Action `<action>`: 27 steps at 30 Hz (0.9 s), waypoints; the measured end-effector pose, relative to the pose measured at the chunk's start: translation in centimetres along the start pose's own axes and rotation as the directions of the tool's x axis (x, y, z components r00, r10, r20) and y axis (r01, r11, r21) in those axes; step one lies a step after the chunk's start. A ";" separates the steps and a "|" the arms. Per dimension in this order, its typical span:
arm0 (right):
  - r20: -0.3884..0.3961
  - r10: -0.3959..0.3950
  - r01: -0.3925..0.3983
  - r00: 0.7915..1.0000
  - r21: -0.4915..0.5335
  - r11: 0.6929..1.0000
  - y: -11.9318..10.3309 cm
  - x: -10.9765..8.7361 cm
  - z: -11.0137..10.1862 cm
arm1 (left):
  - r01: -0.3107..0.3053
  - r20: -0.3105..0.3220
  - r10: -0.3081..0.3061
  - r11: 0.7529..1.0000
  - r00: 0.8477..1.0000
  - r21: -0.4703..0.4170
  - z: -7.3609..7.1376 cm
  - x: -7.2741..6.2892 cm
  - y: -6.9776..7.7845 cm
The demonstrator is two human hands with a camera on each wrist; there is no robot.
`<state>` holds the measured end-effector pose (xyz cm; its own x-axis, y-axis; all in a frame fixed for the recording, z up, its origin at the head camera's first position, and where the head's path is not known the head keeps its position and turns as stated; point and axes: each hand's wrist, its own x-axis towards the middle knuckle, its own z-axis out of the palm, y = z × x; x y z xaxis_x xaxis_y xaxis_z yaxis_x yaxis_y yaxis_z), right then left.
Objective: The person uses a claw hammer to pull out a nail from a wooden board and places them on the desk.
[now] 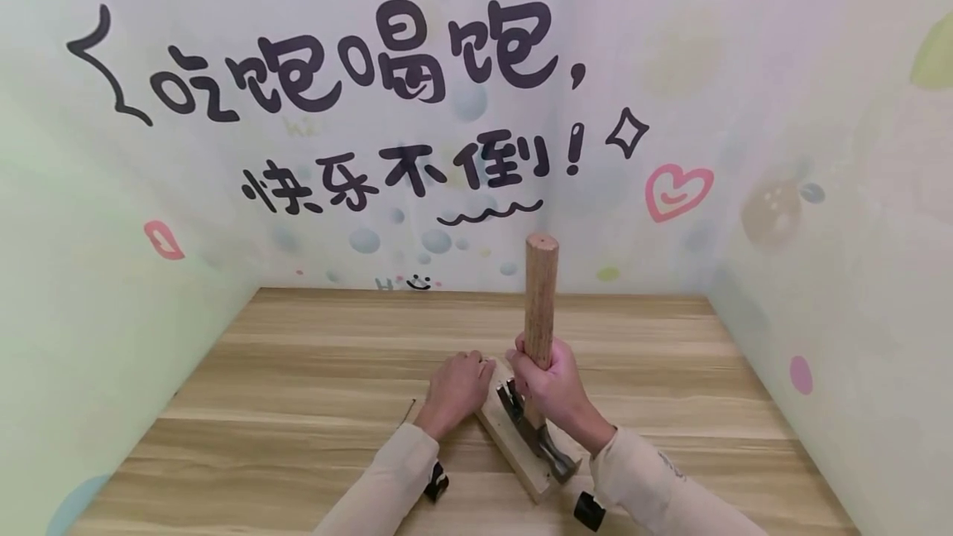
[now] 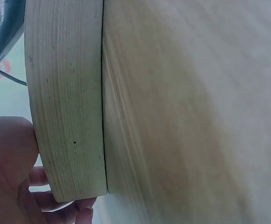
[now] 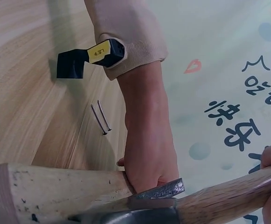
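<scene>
A pale wooden block (image 1: 514, 453) lies slantwise on the table. My left hand (image 1: 457, 387) grips its far end, fingers curled over the edge in the left wrist view. In my right hand (image 1: 554, 383) is a claw hammer (image 1: 541, 296), its wooden handle upright and its dark metal head (image 1: 554, 453) down at the block's top. Beside the head, the left wrist view shows a thin nail (image 2: 9, 77) running slantwise to the block's edge. Small dark marks dot the block's face (image 3: 70, 186) in the right wrist view.
Two loose nails (image 3: 100, 119) lie on the wood-grain table (image 1: 298, 404), left of the block. Black wrist camera mounts (image 1: 438, 482) sit at the sleeves. Printed walls (image 1: 819, 230) enclose the table at the back and both sides.
</scene>
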<state>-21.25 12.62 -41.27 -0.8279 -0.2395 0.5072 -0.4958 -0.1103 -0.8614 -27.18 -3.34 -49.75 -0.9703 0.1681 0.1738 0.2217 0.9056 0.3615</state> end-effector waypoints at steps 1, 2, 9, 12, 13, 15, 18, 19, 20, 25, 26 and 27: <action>0.005 0.004 -0.004 1.000 0.000 1.000 0.0 0.1 0.0 | 0.002 -0.006 -0.002 1.000 1.000 -0.005 -0.1 0.0 0.0; 0.007 0.009 -0.009 1.000 -0.004 1.000 -0.1 0.1 0.0 | 0.000 -0.012 -0.001 1.000 1.000 -0.009 -0.2 -0.1 -0.1; 0.014 0.025 -0.025 1.000 -0.005 1.000 -1.5 0.7 -0.7 | -0.059 -0.036 0.055 0.989 0.998 -0.134 -1.9 -0.6 -0.2; 0.032 0.004 -0.005 0.999 0.025 1.000 -2.4 1.2 -1.0 | -0.074 -0.036 0.069 0.976 0.997 -0.204 -2.8 -0.7 -0.5; 0.037 -0.003 0.002 0.999 0.034 0.999 -2.7 1.3 -1.1 | -0.075 -0.033 0.069 0.973 0.997 -0.218 -3.0 -0.7 -0.6; 0.047 -0.019 0.017 0.999 0.054 0.998 -3.3 1.6 -1.3 | -0.079 -0.028 0.074 0.965 0.997 -0.250 -3.5 -0.9 -0.9; 0.066 -0.032 0.025 0.997 0.095 0.995 -4.1 2.0 -1.5 | -0.101 -0.020 0.099 0.949 0.995 -0.299 -4.1 -1.2 -1.2; 0.070 -0.030 0.023 0.997 0.107 0.994 -4.3 2.1 -1.6 | -0.109 -0.018 0.109 0.943 0.994 -0.314 -4.2 -1.4 -1.2; 0.076 -0.036 0.027 0.996 0.119 0.993 -4.5 2.2 -1.7 | -0.124 -0.019 0.125 0.936 0.992 -0.330 -4.4 -1.5 -1.2; 0.111 -0.055 0.033 0.992 0.191 0.981 -5.4 2.5 -2.0 | -0.206 -0.011 0.220 0.889 0.975 -0.409 -4.8 -2.4 -1.2; 0.118 -0.057 0.033 0.991 0.201 0.979 -5.5 2.6 -2.0 | -0.215 -0.001 0.238 0.876 0.971 -0.432 -4.9 -2.6 -1.2; 0.123 -0.052 0.025 0.991 0.212 0.977 -5.7 2.6 -2.1 | -0.220 0.012 0.253 0.863 0.967 -0.454 -5.0 -2.8 -1.1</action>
<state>-21.16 14.63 -35.01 -0.7625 -0.3499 0.5442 -0.4497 -0.3181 -0.8346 -24.25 -6.72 -46.01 -0.8838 0.3962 0.2490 0.4489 0.5679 0.6899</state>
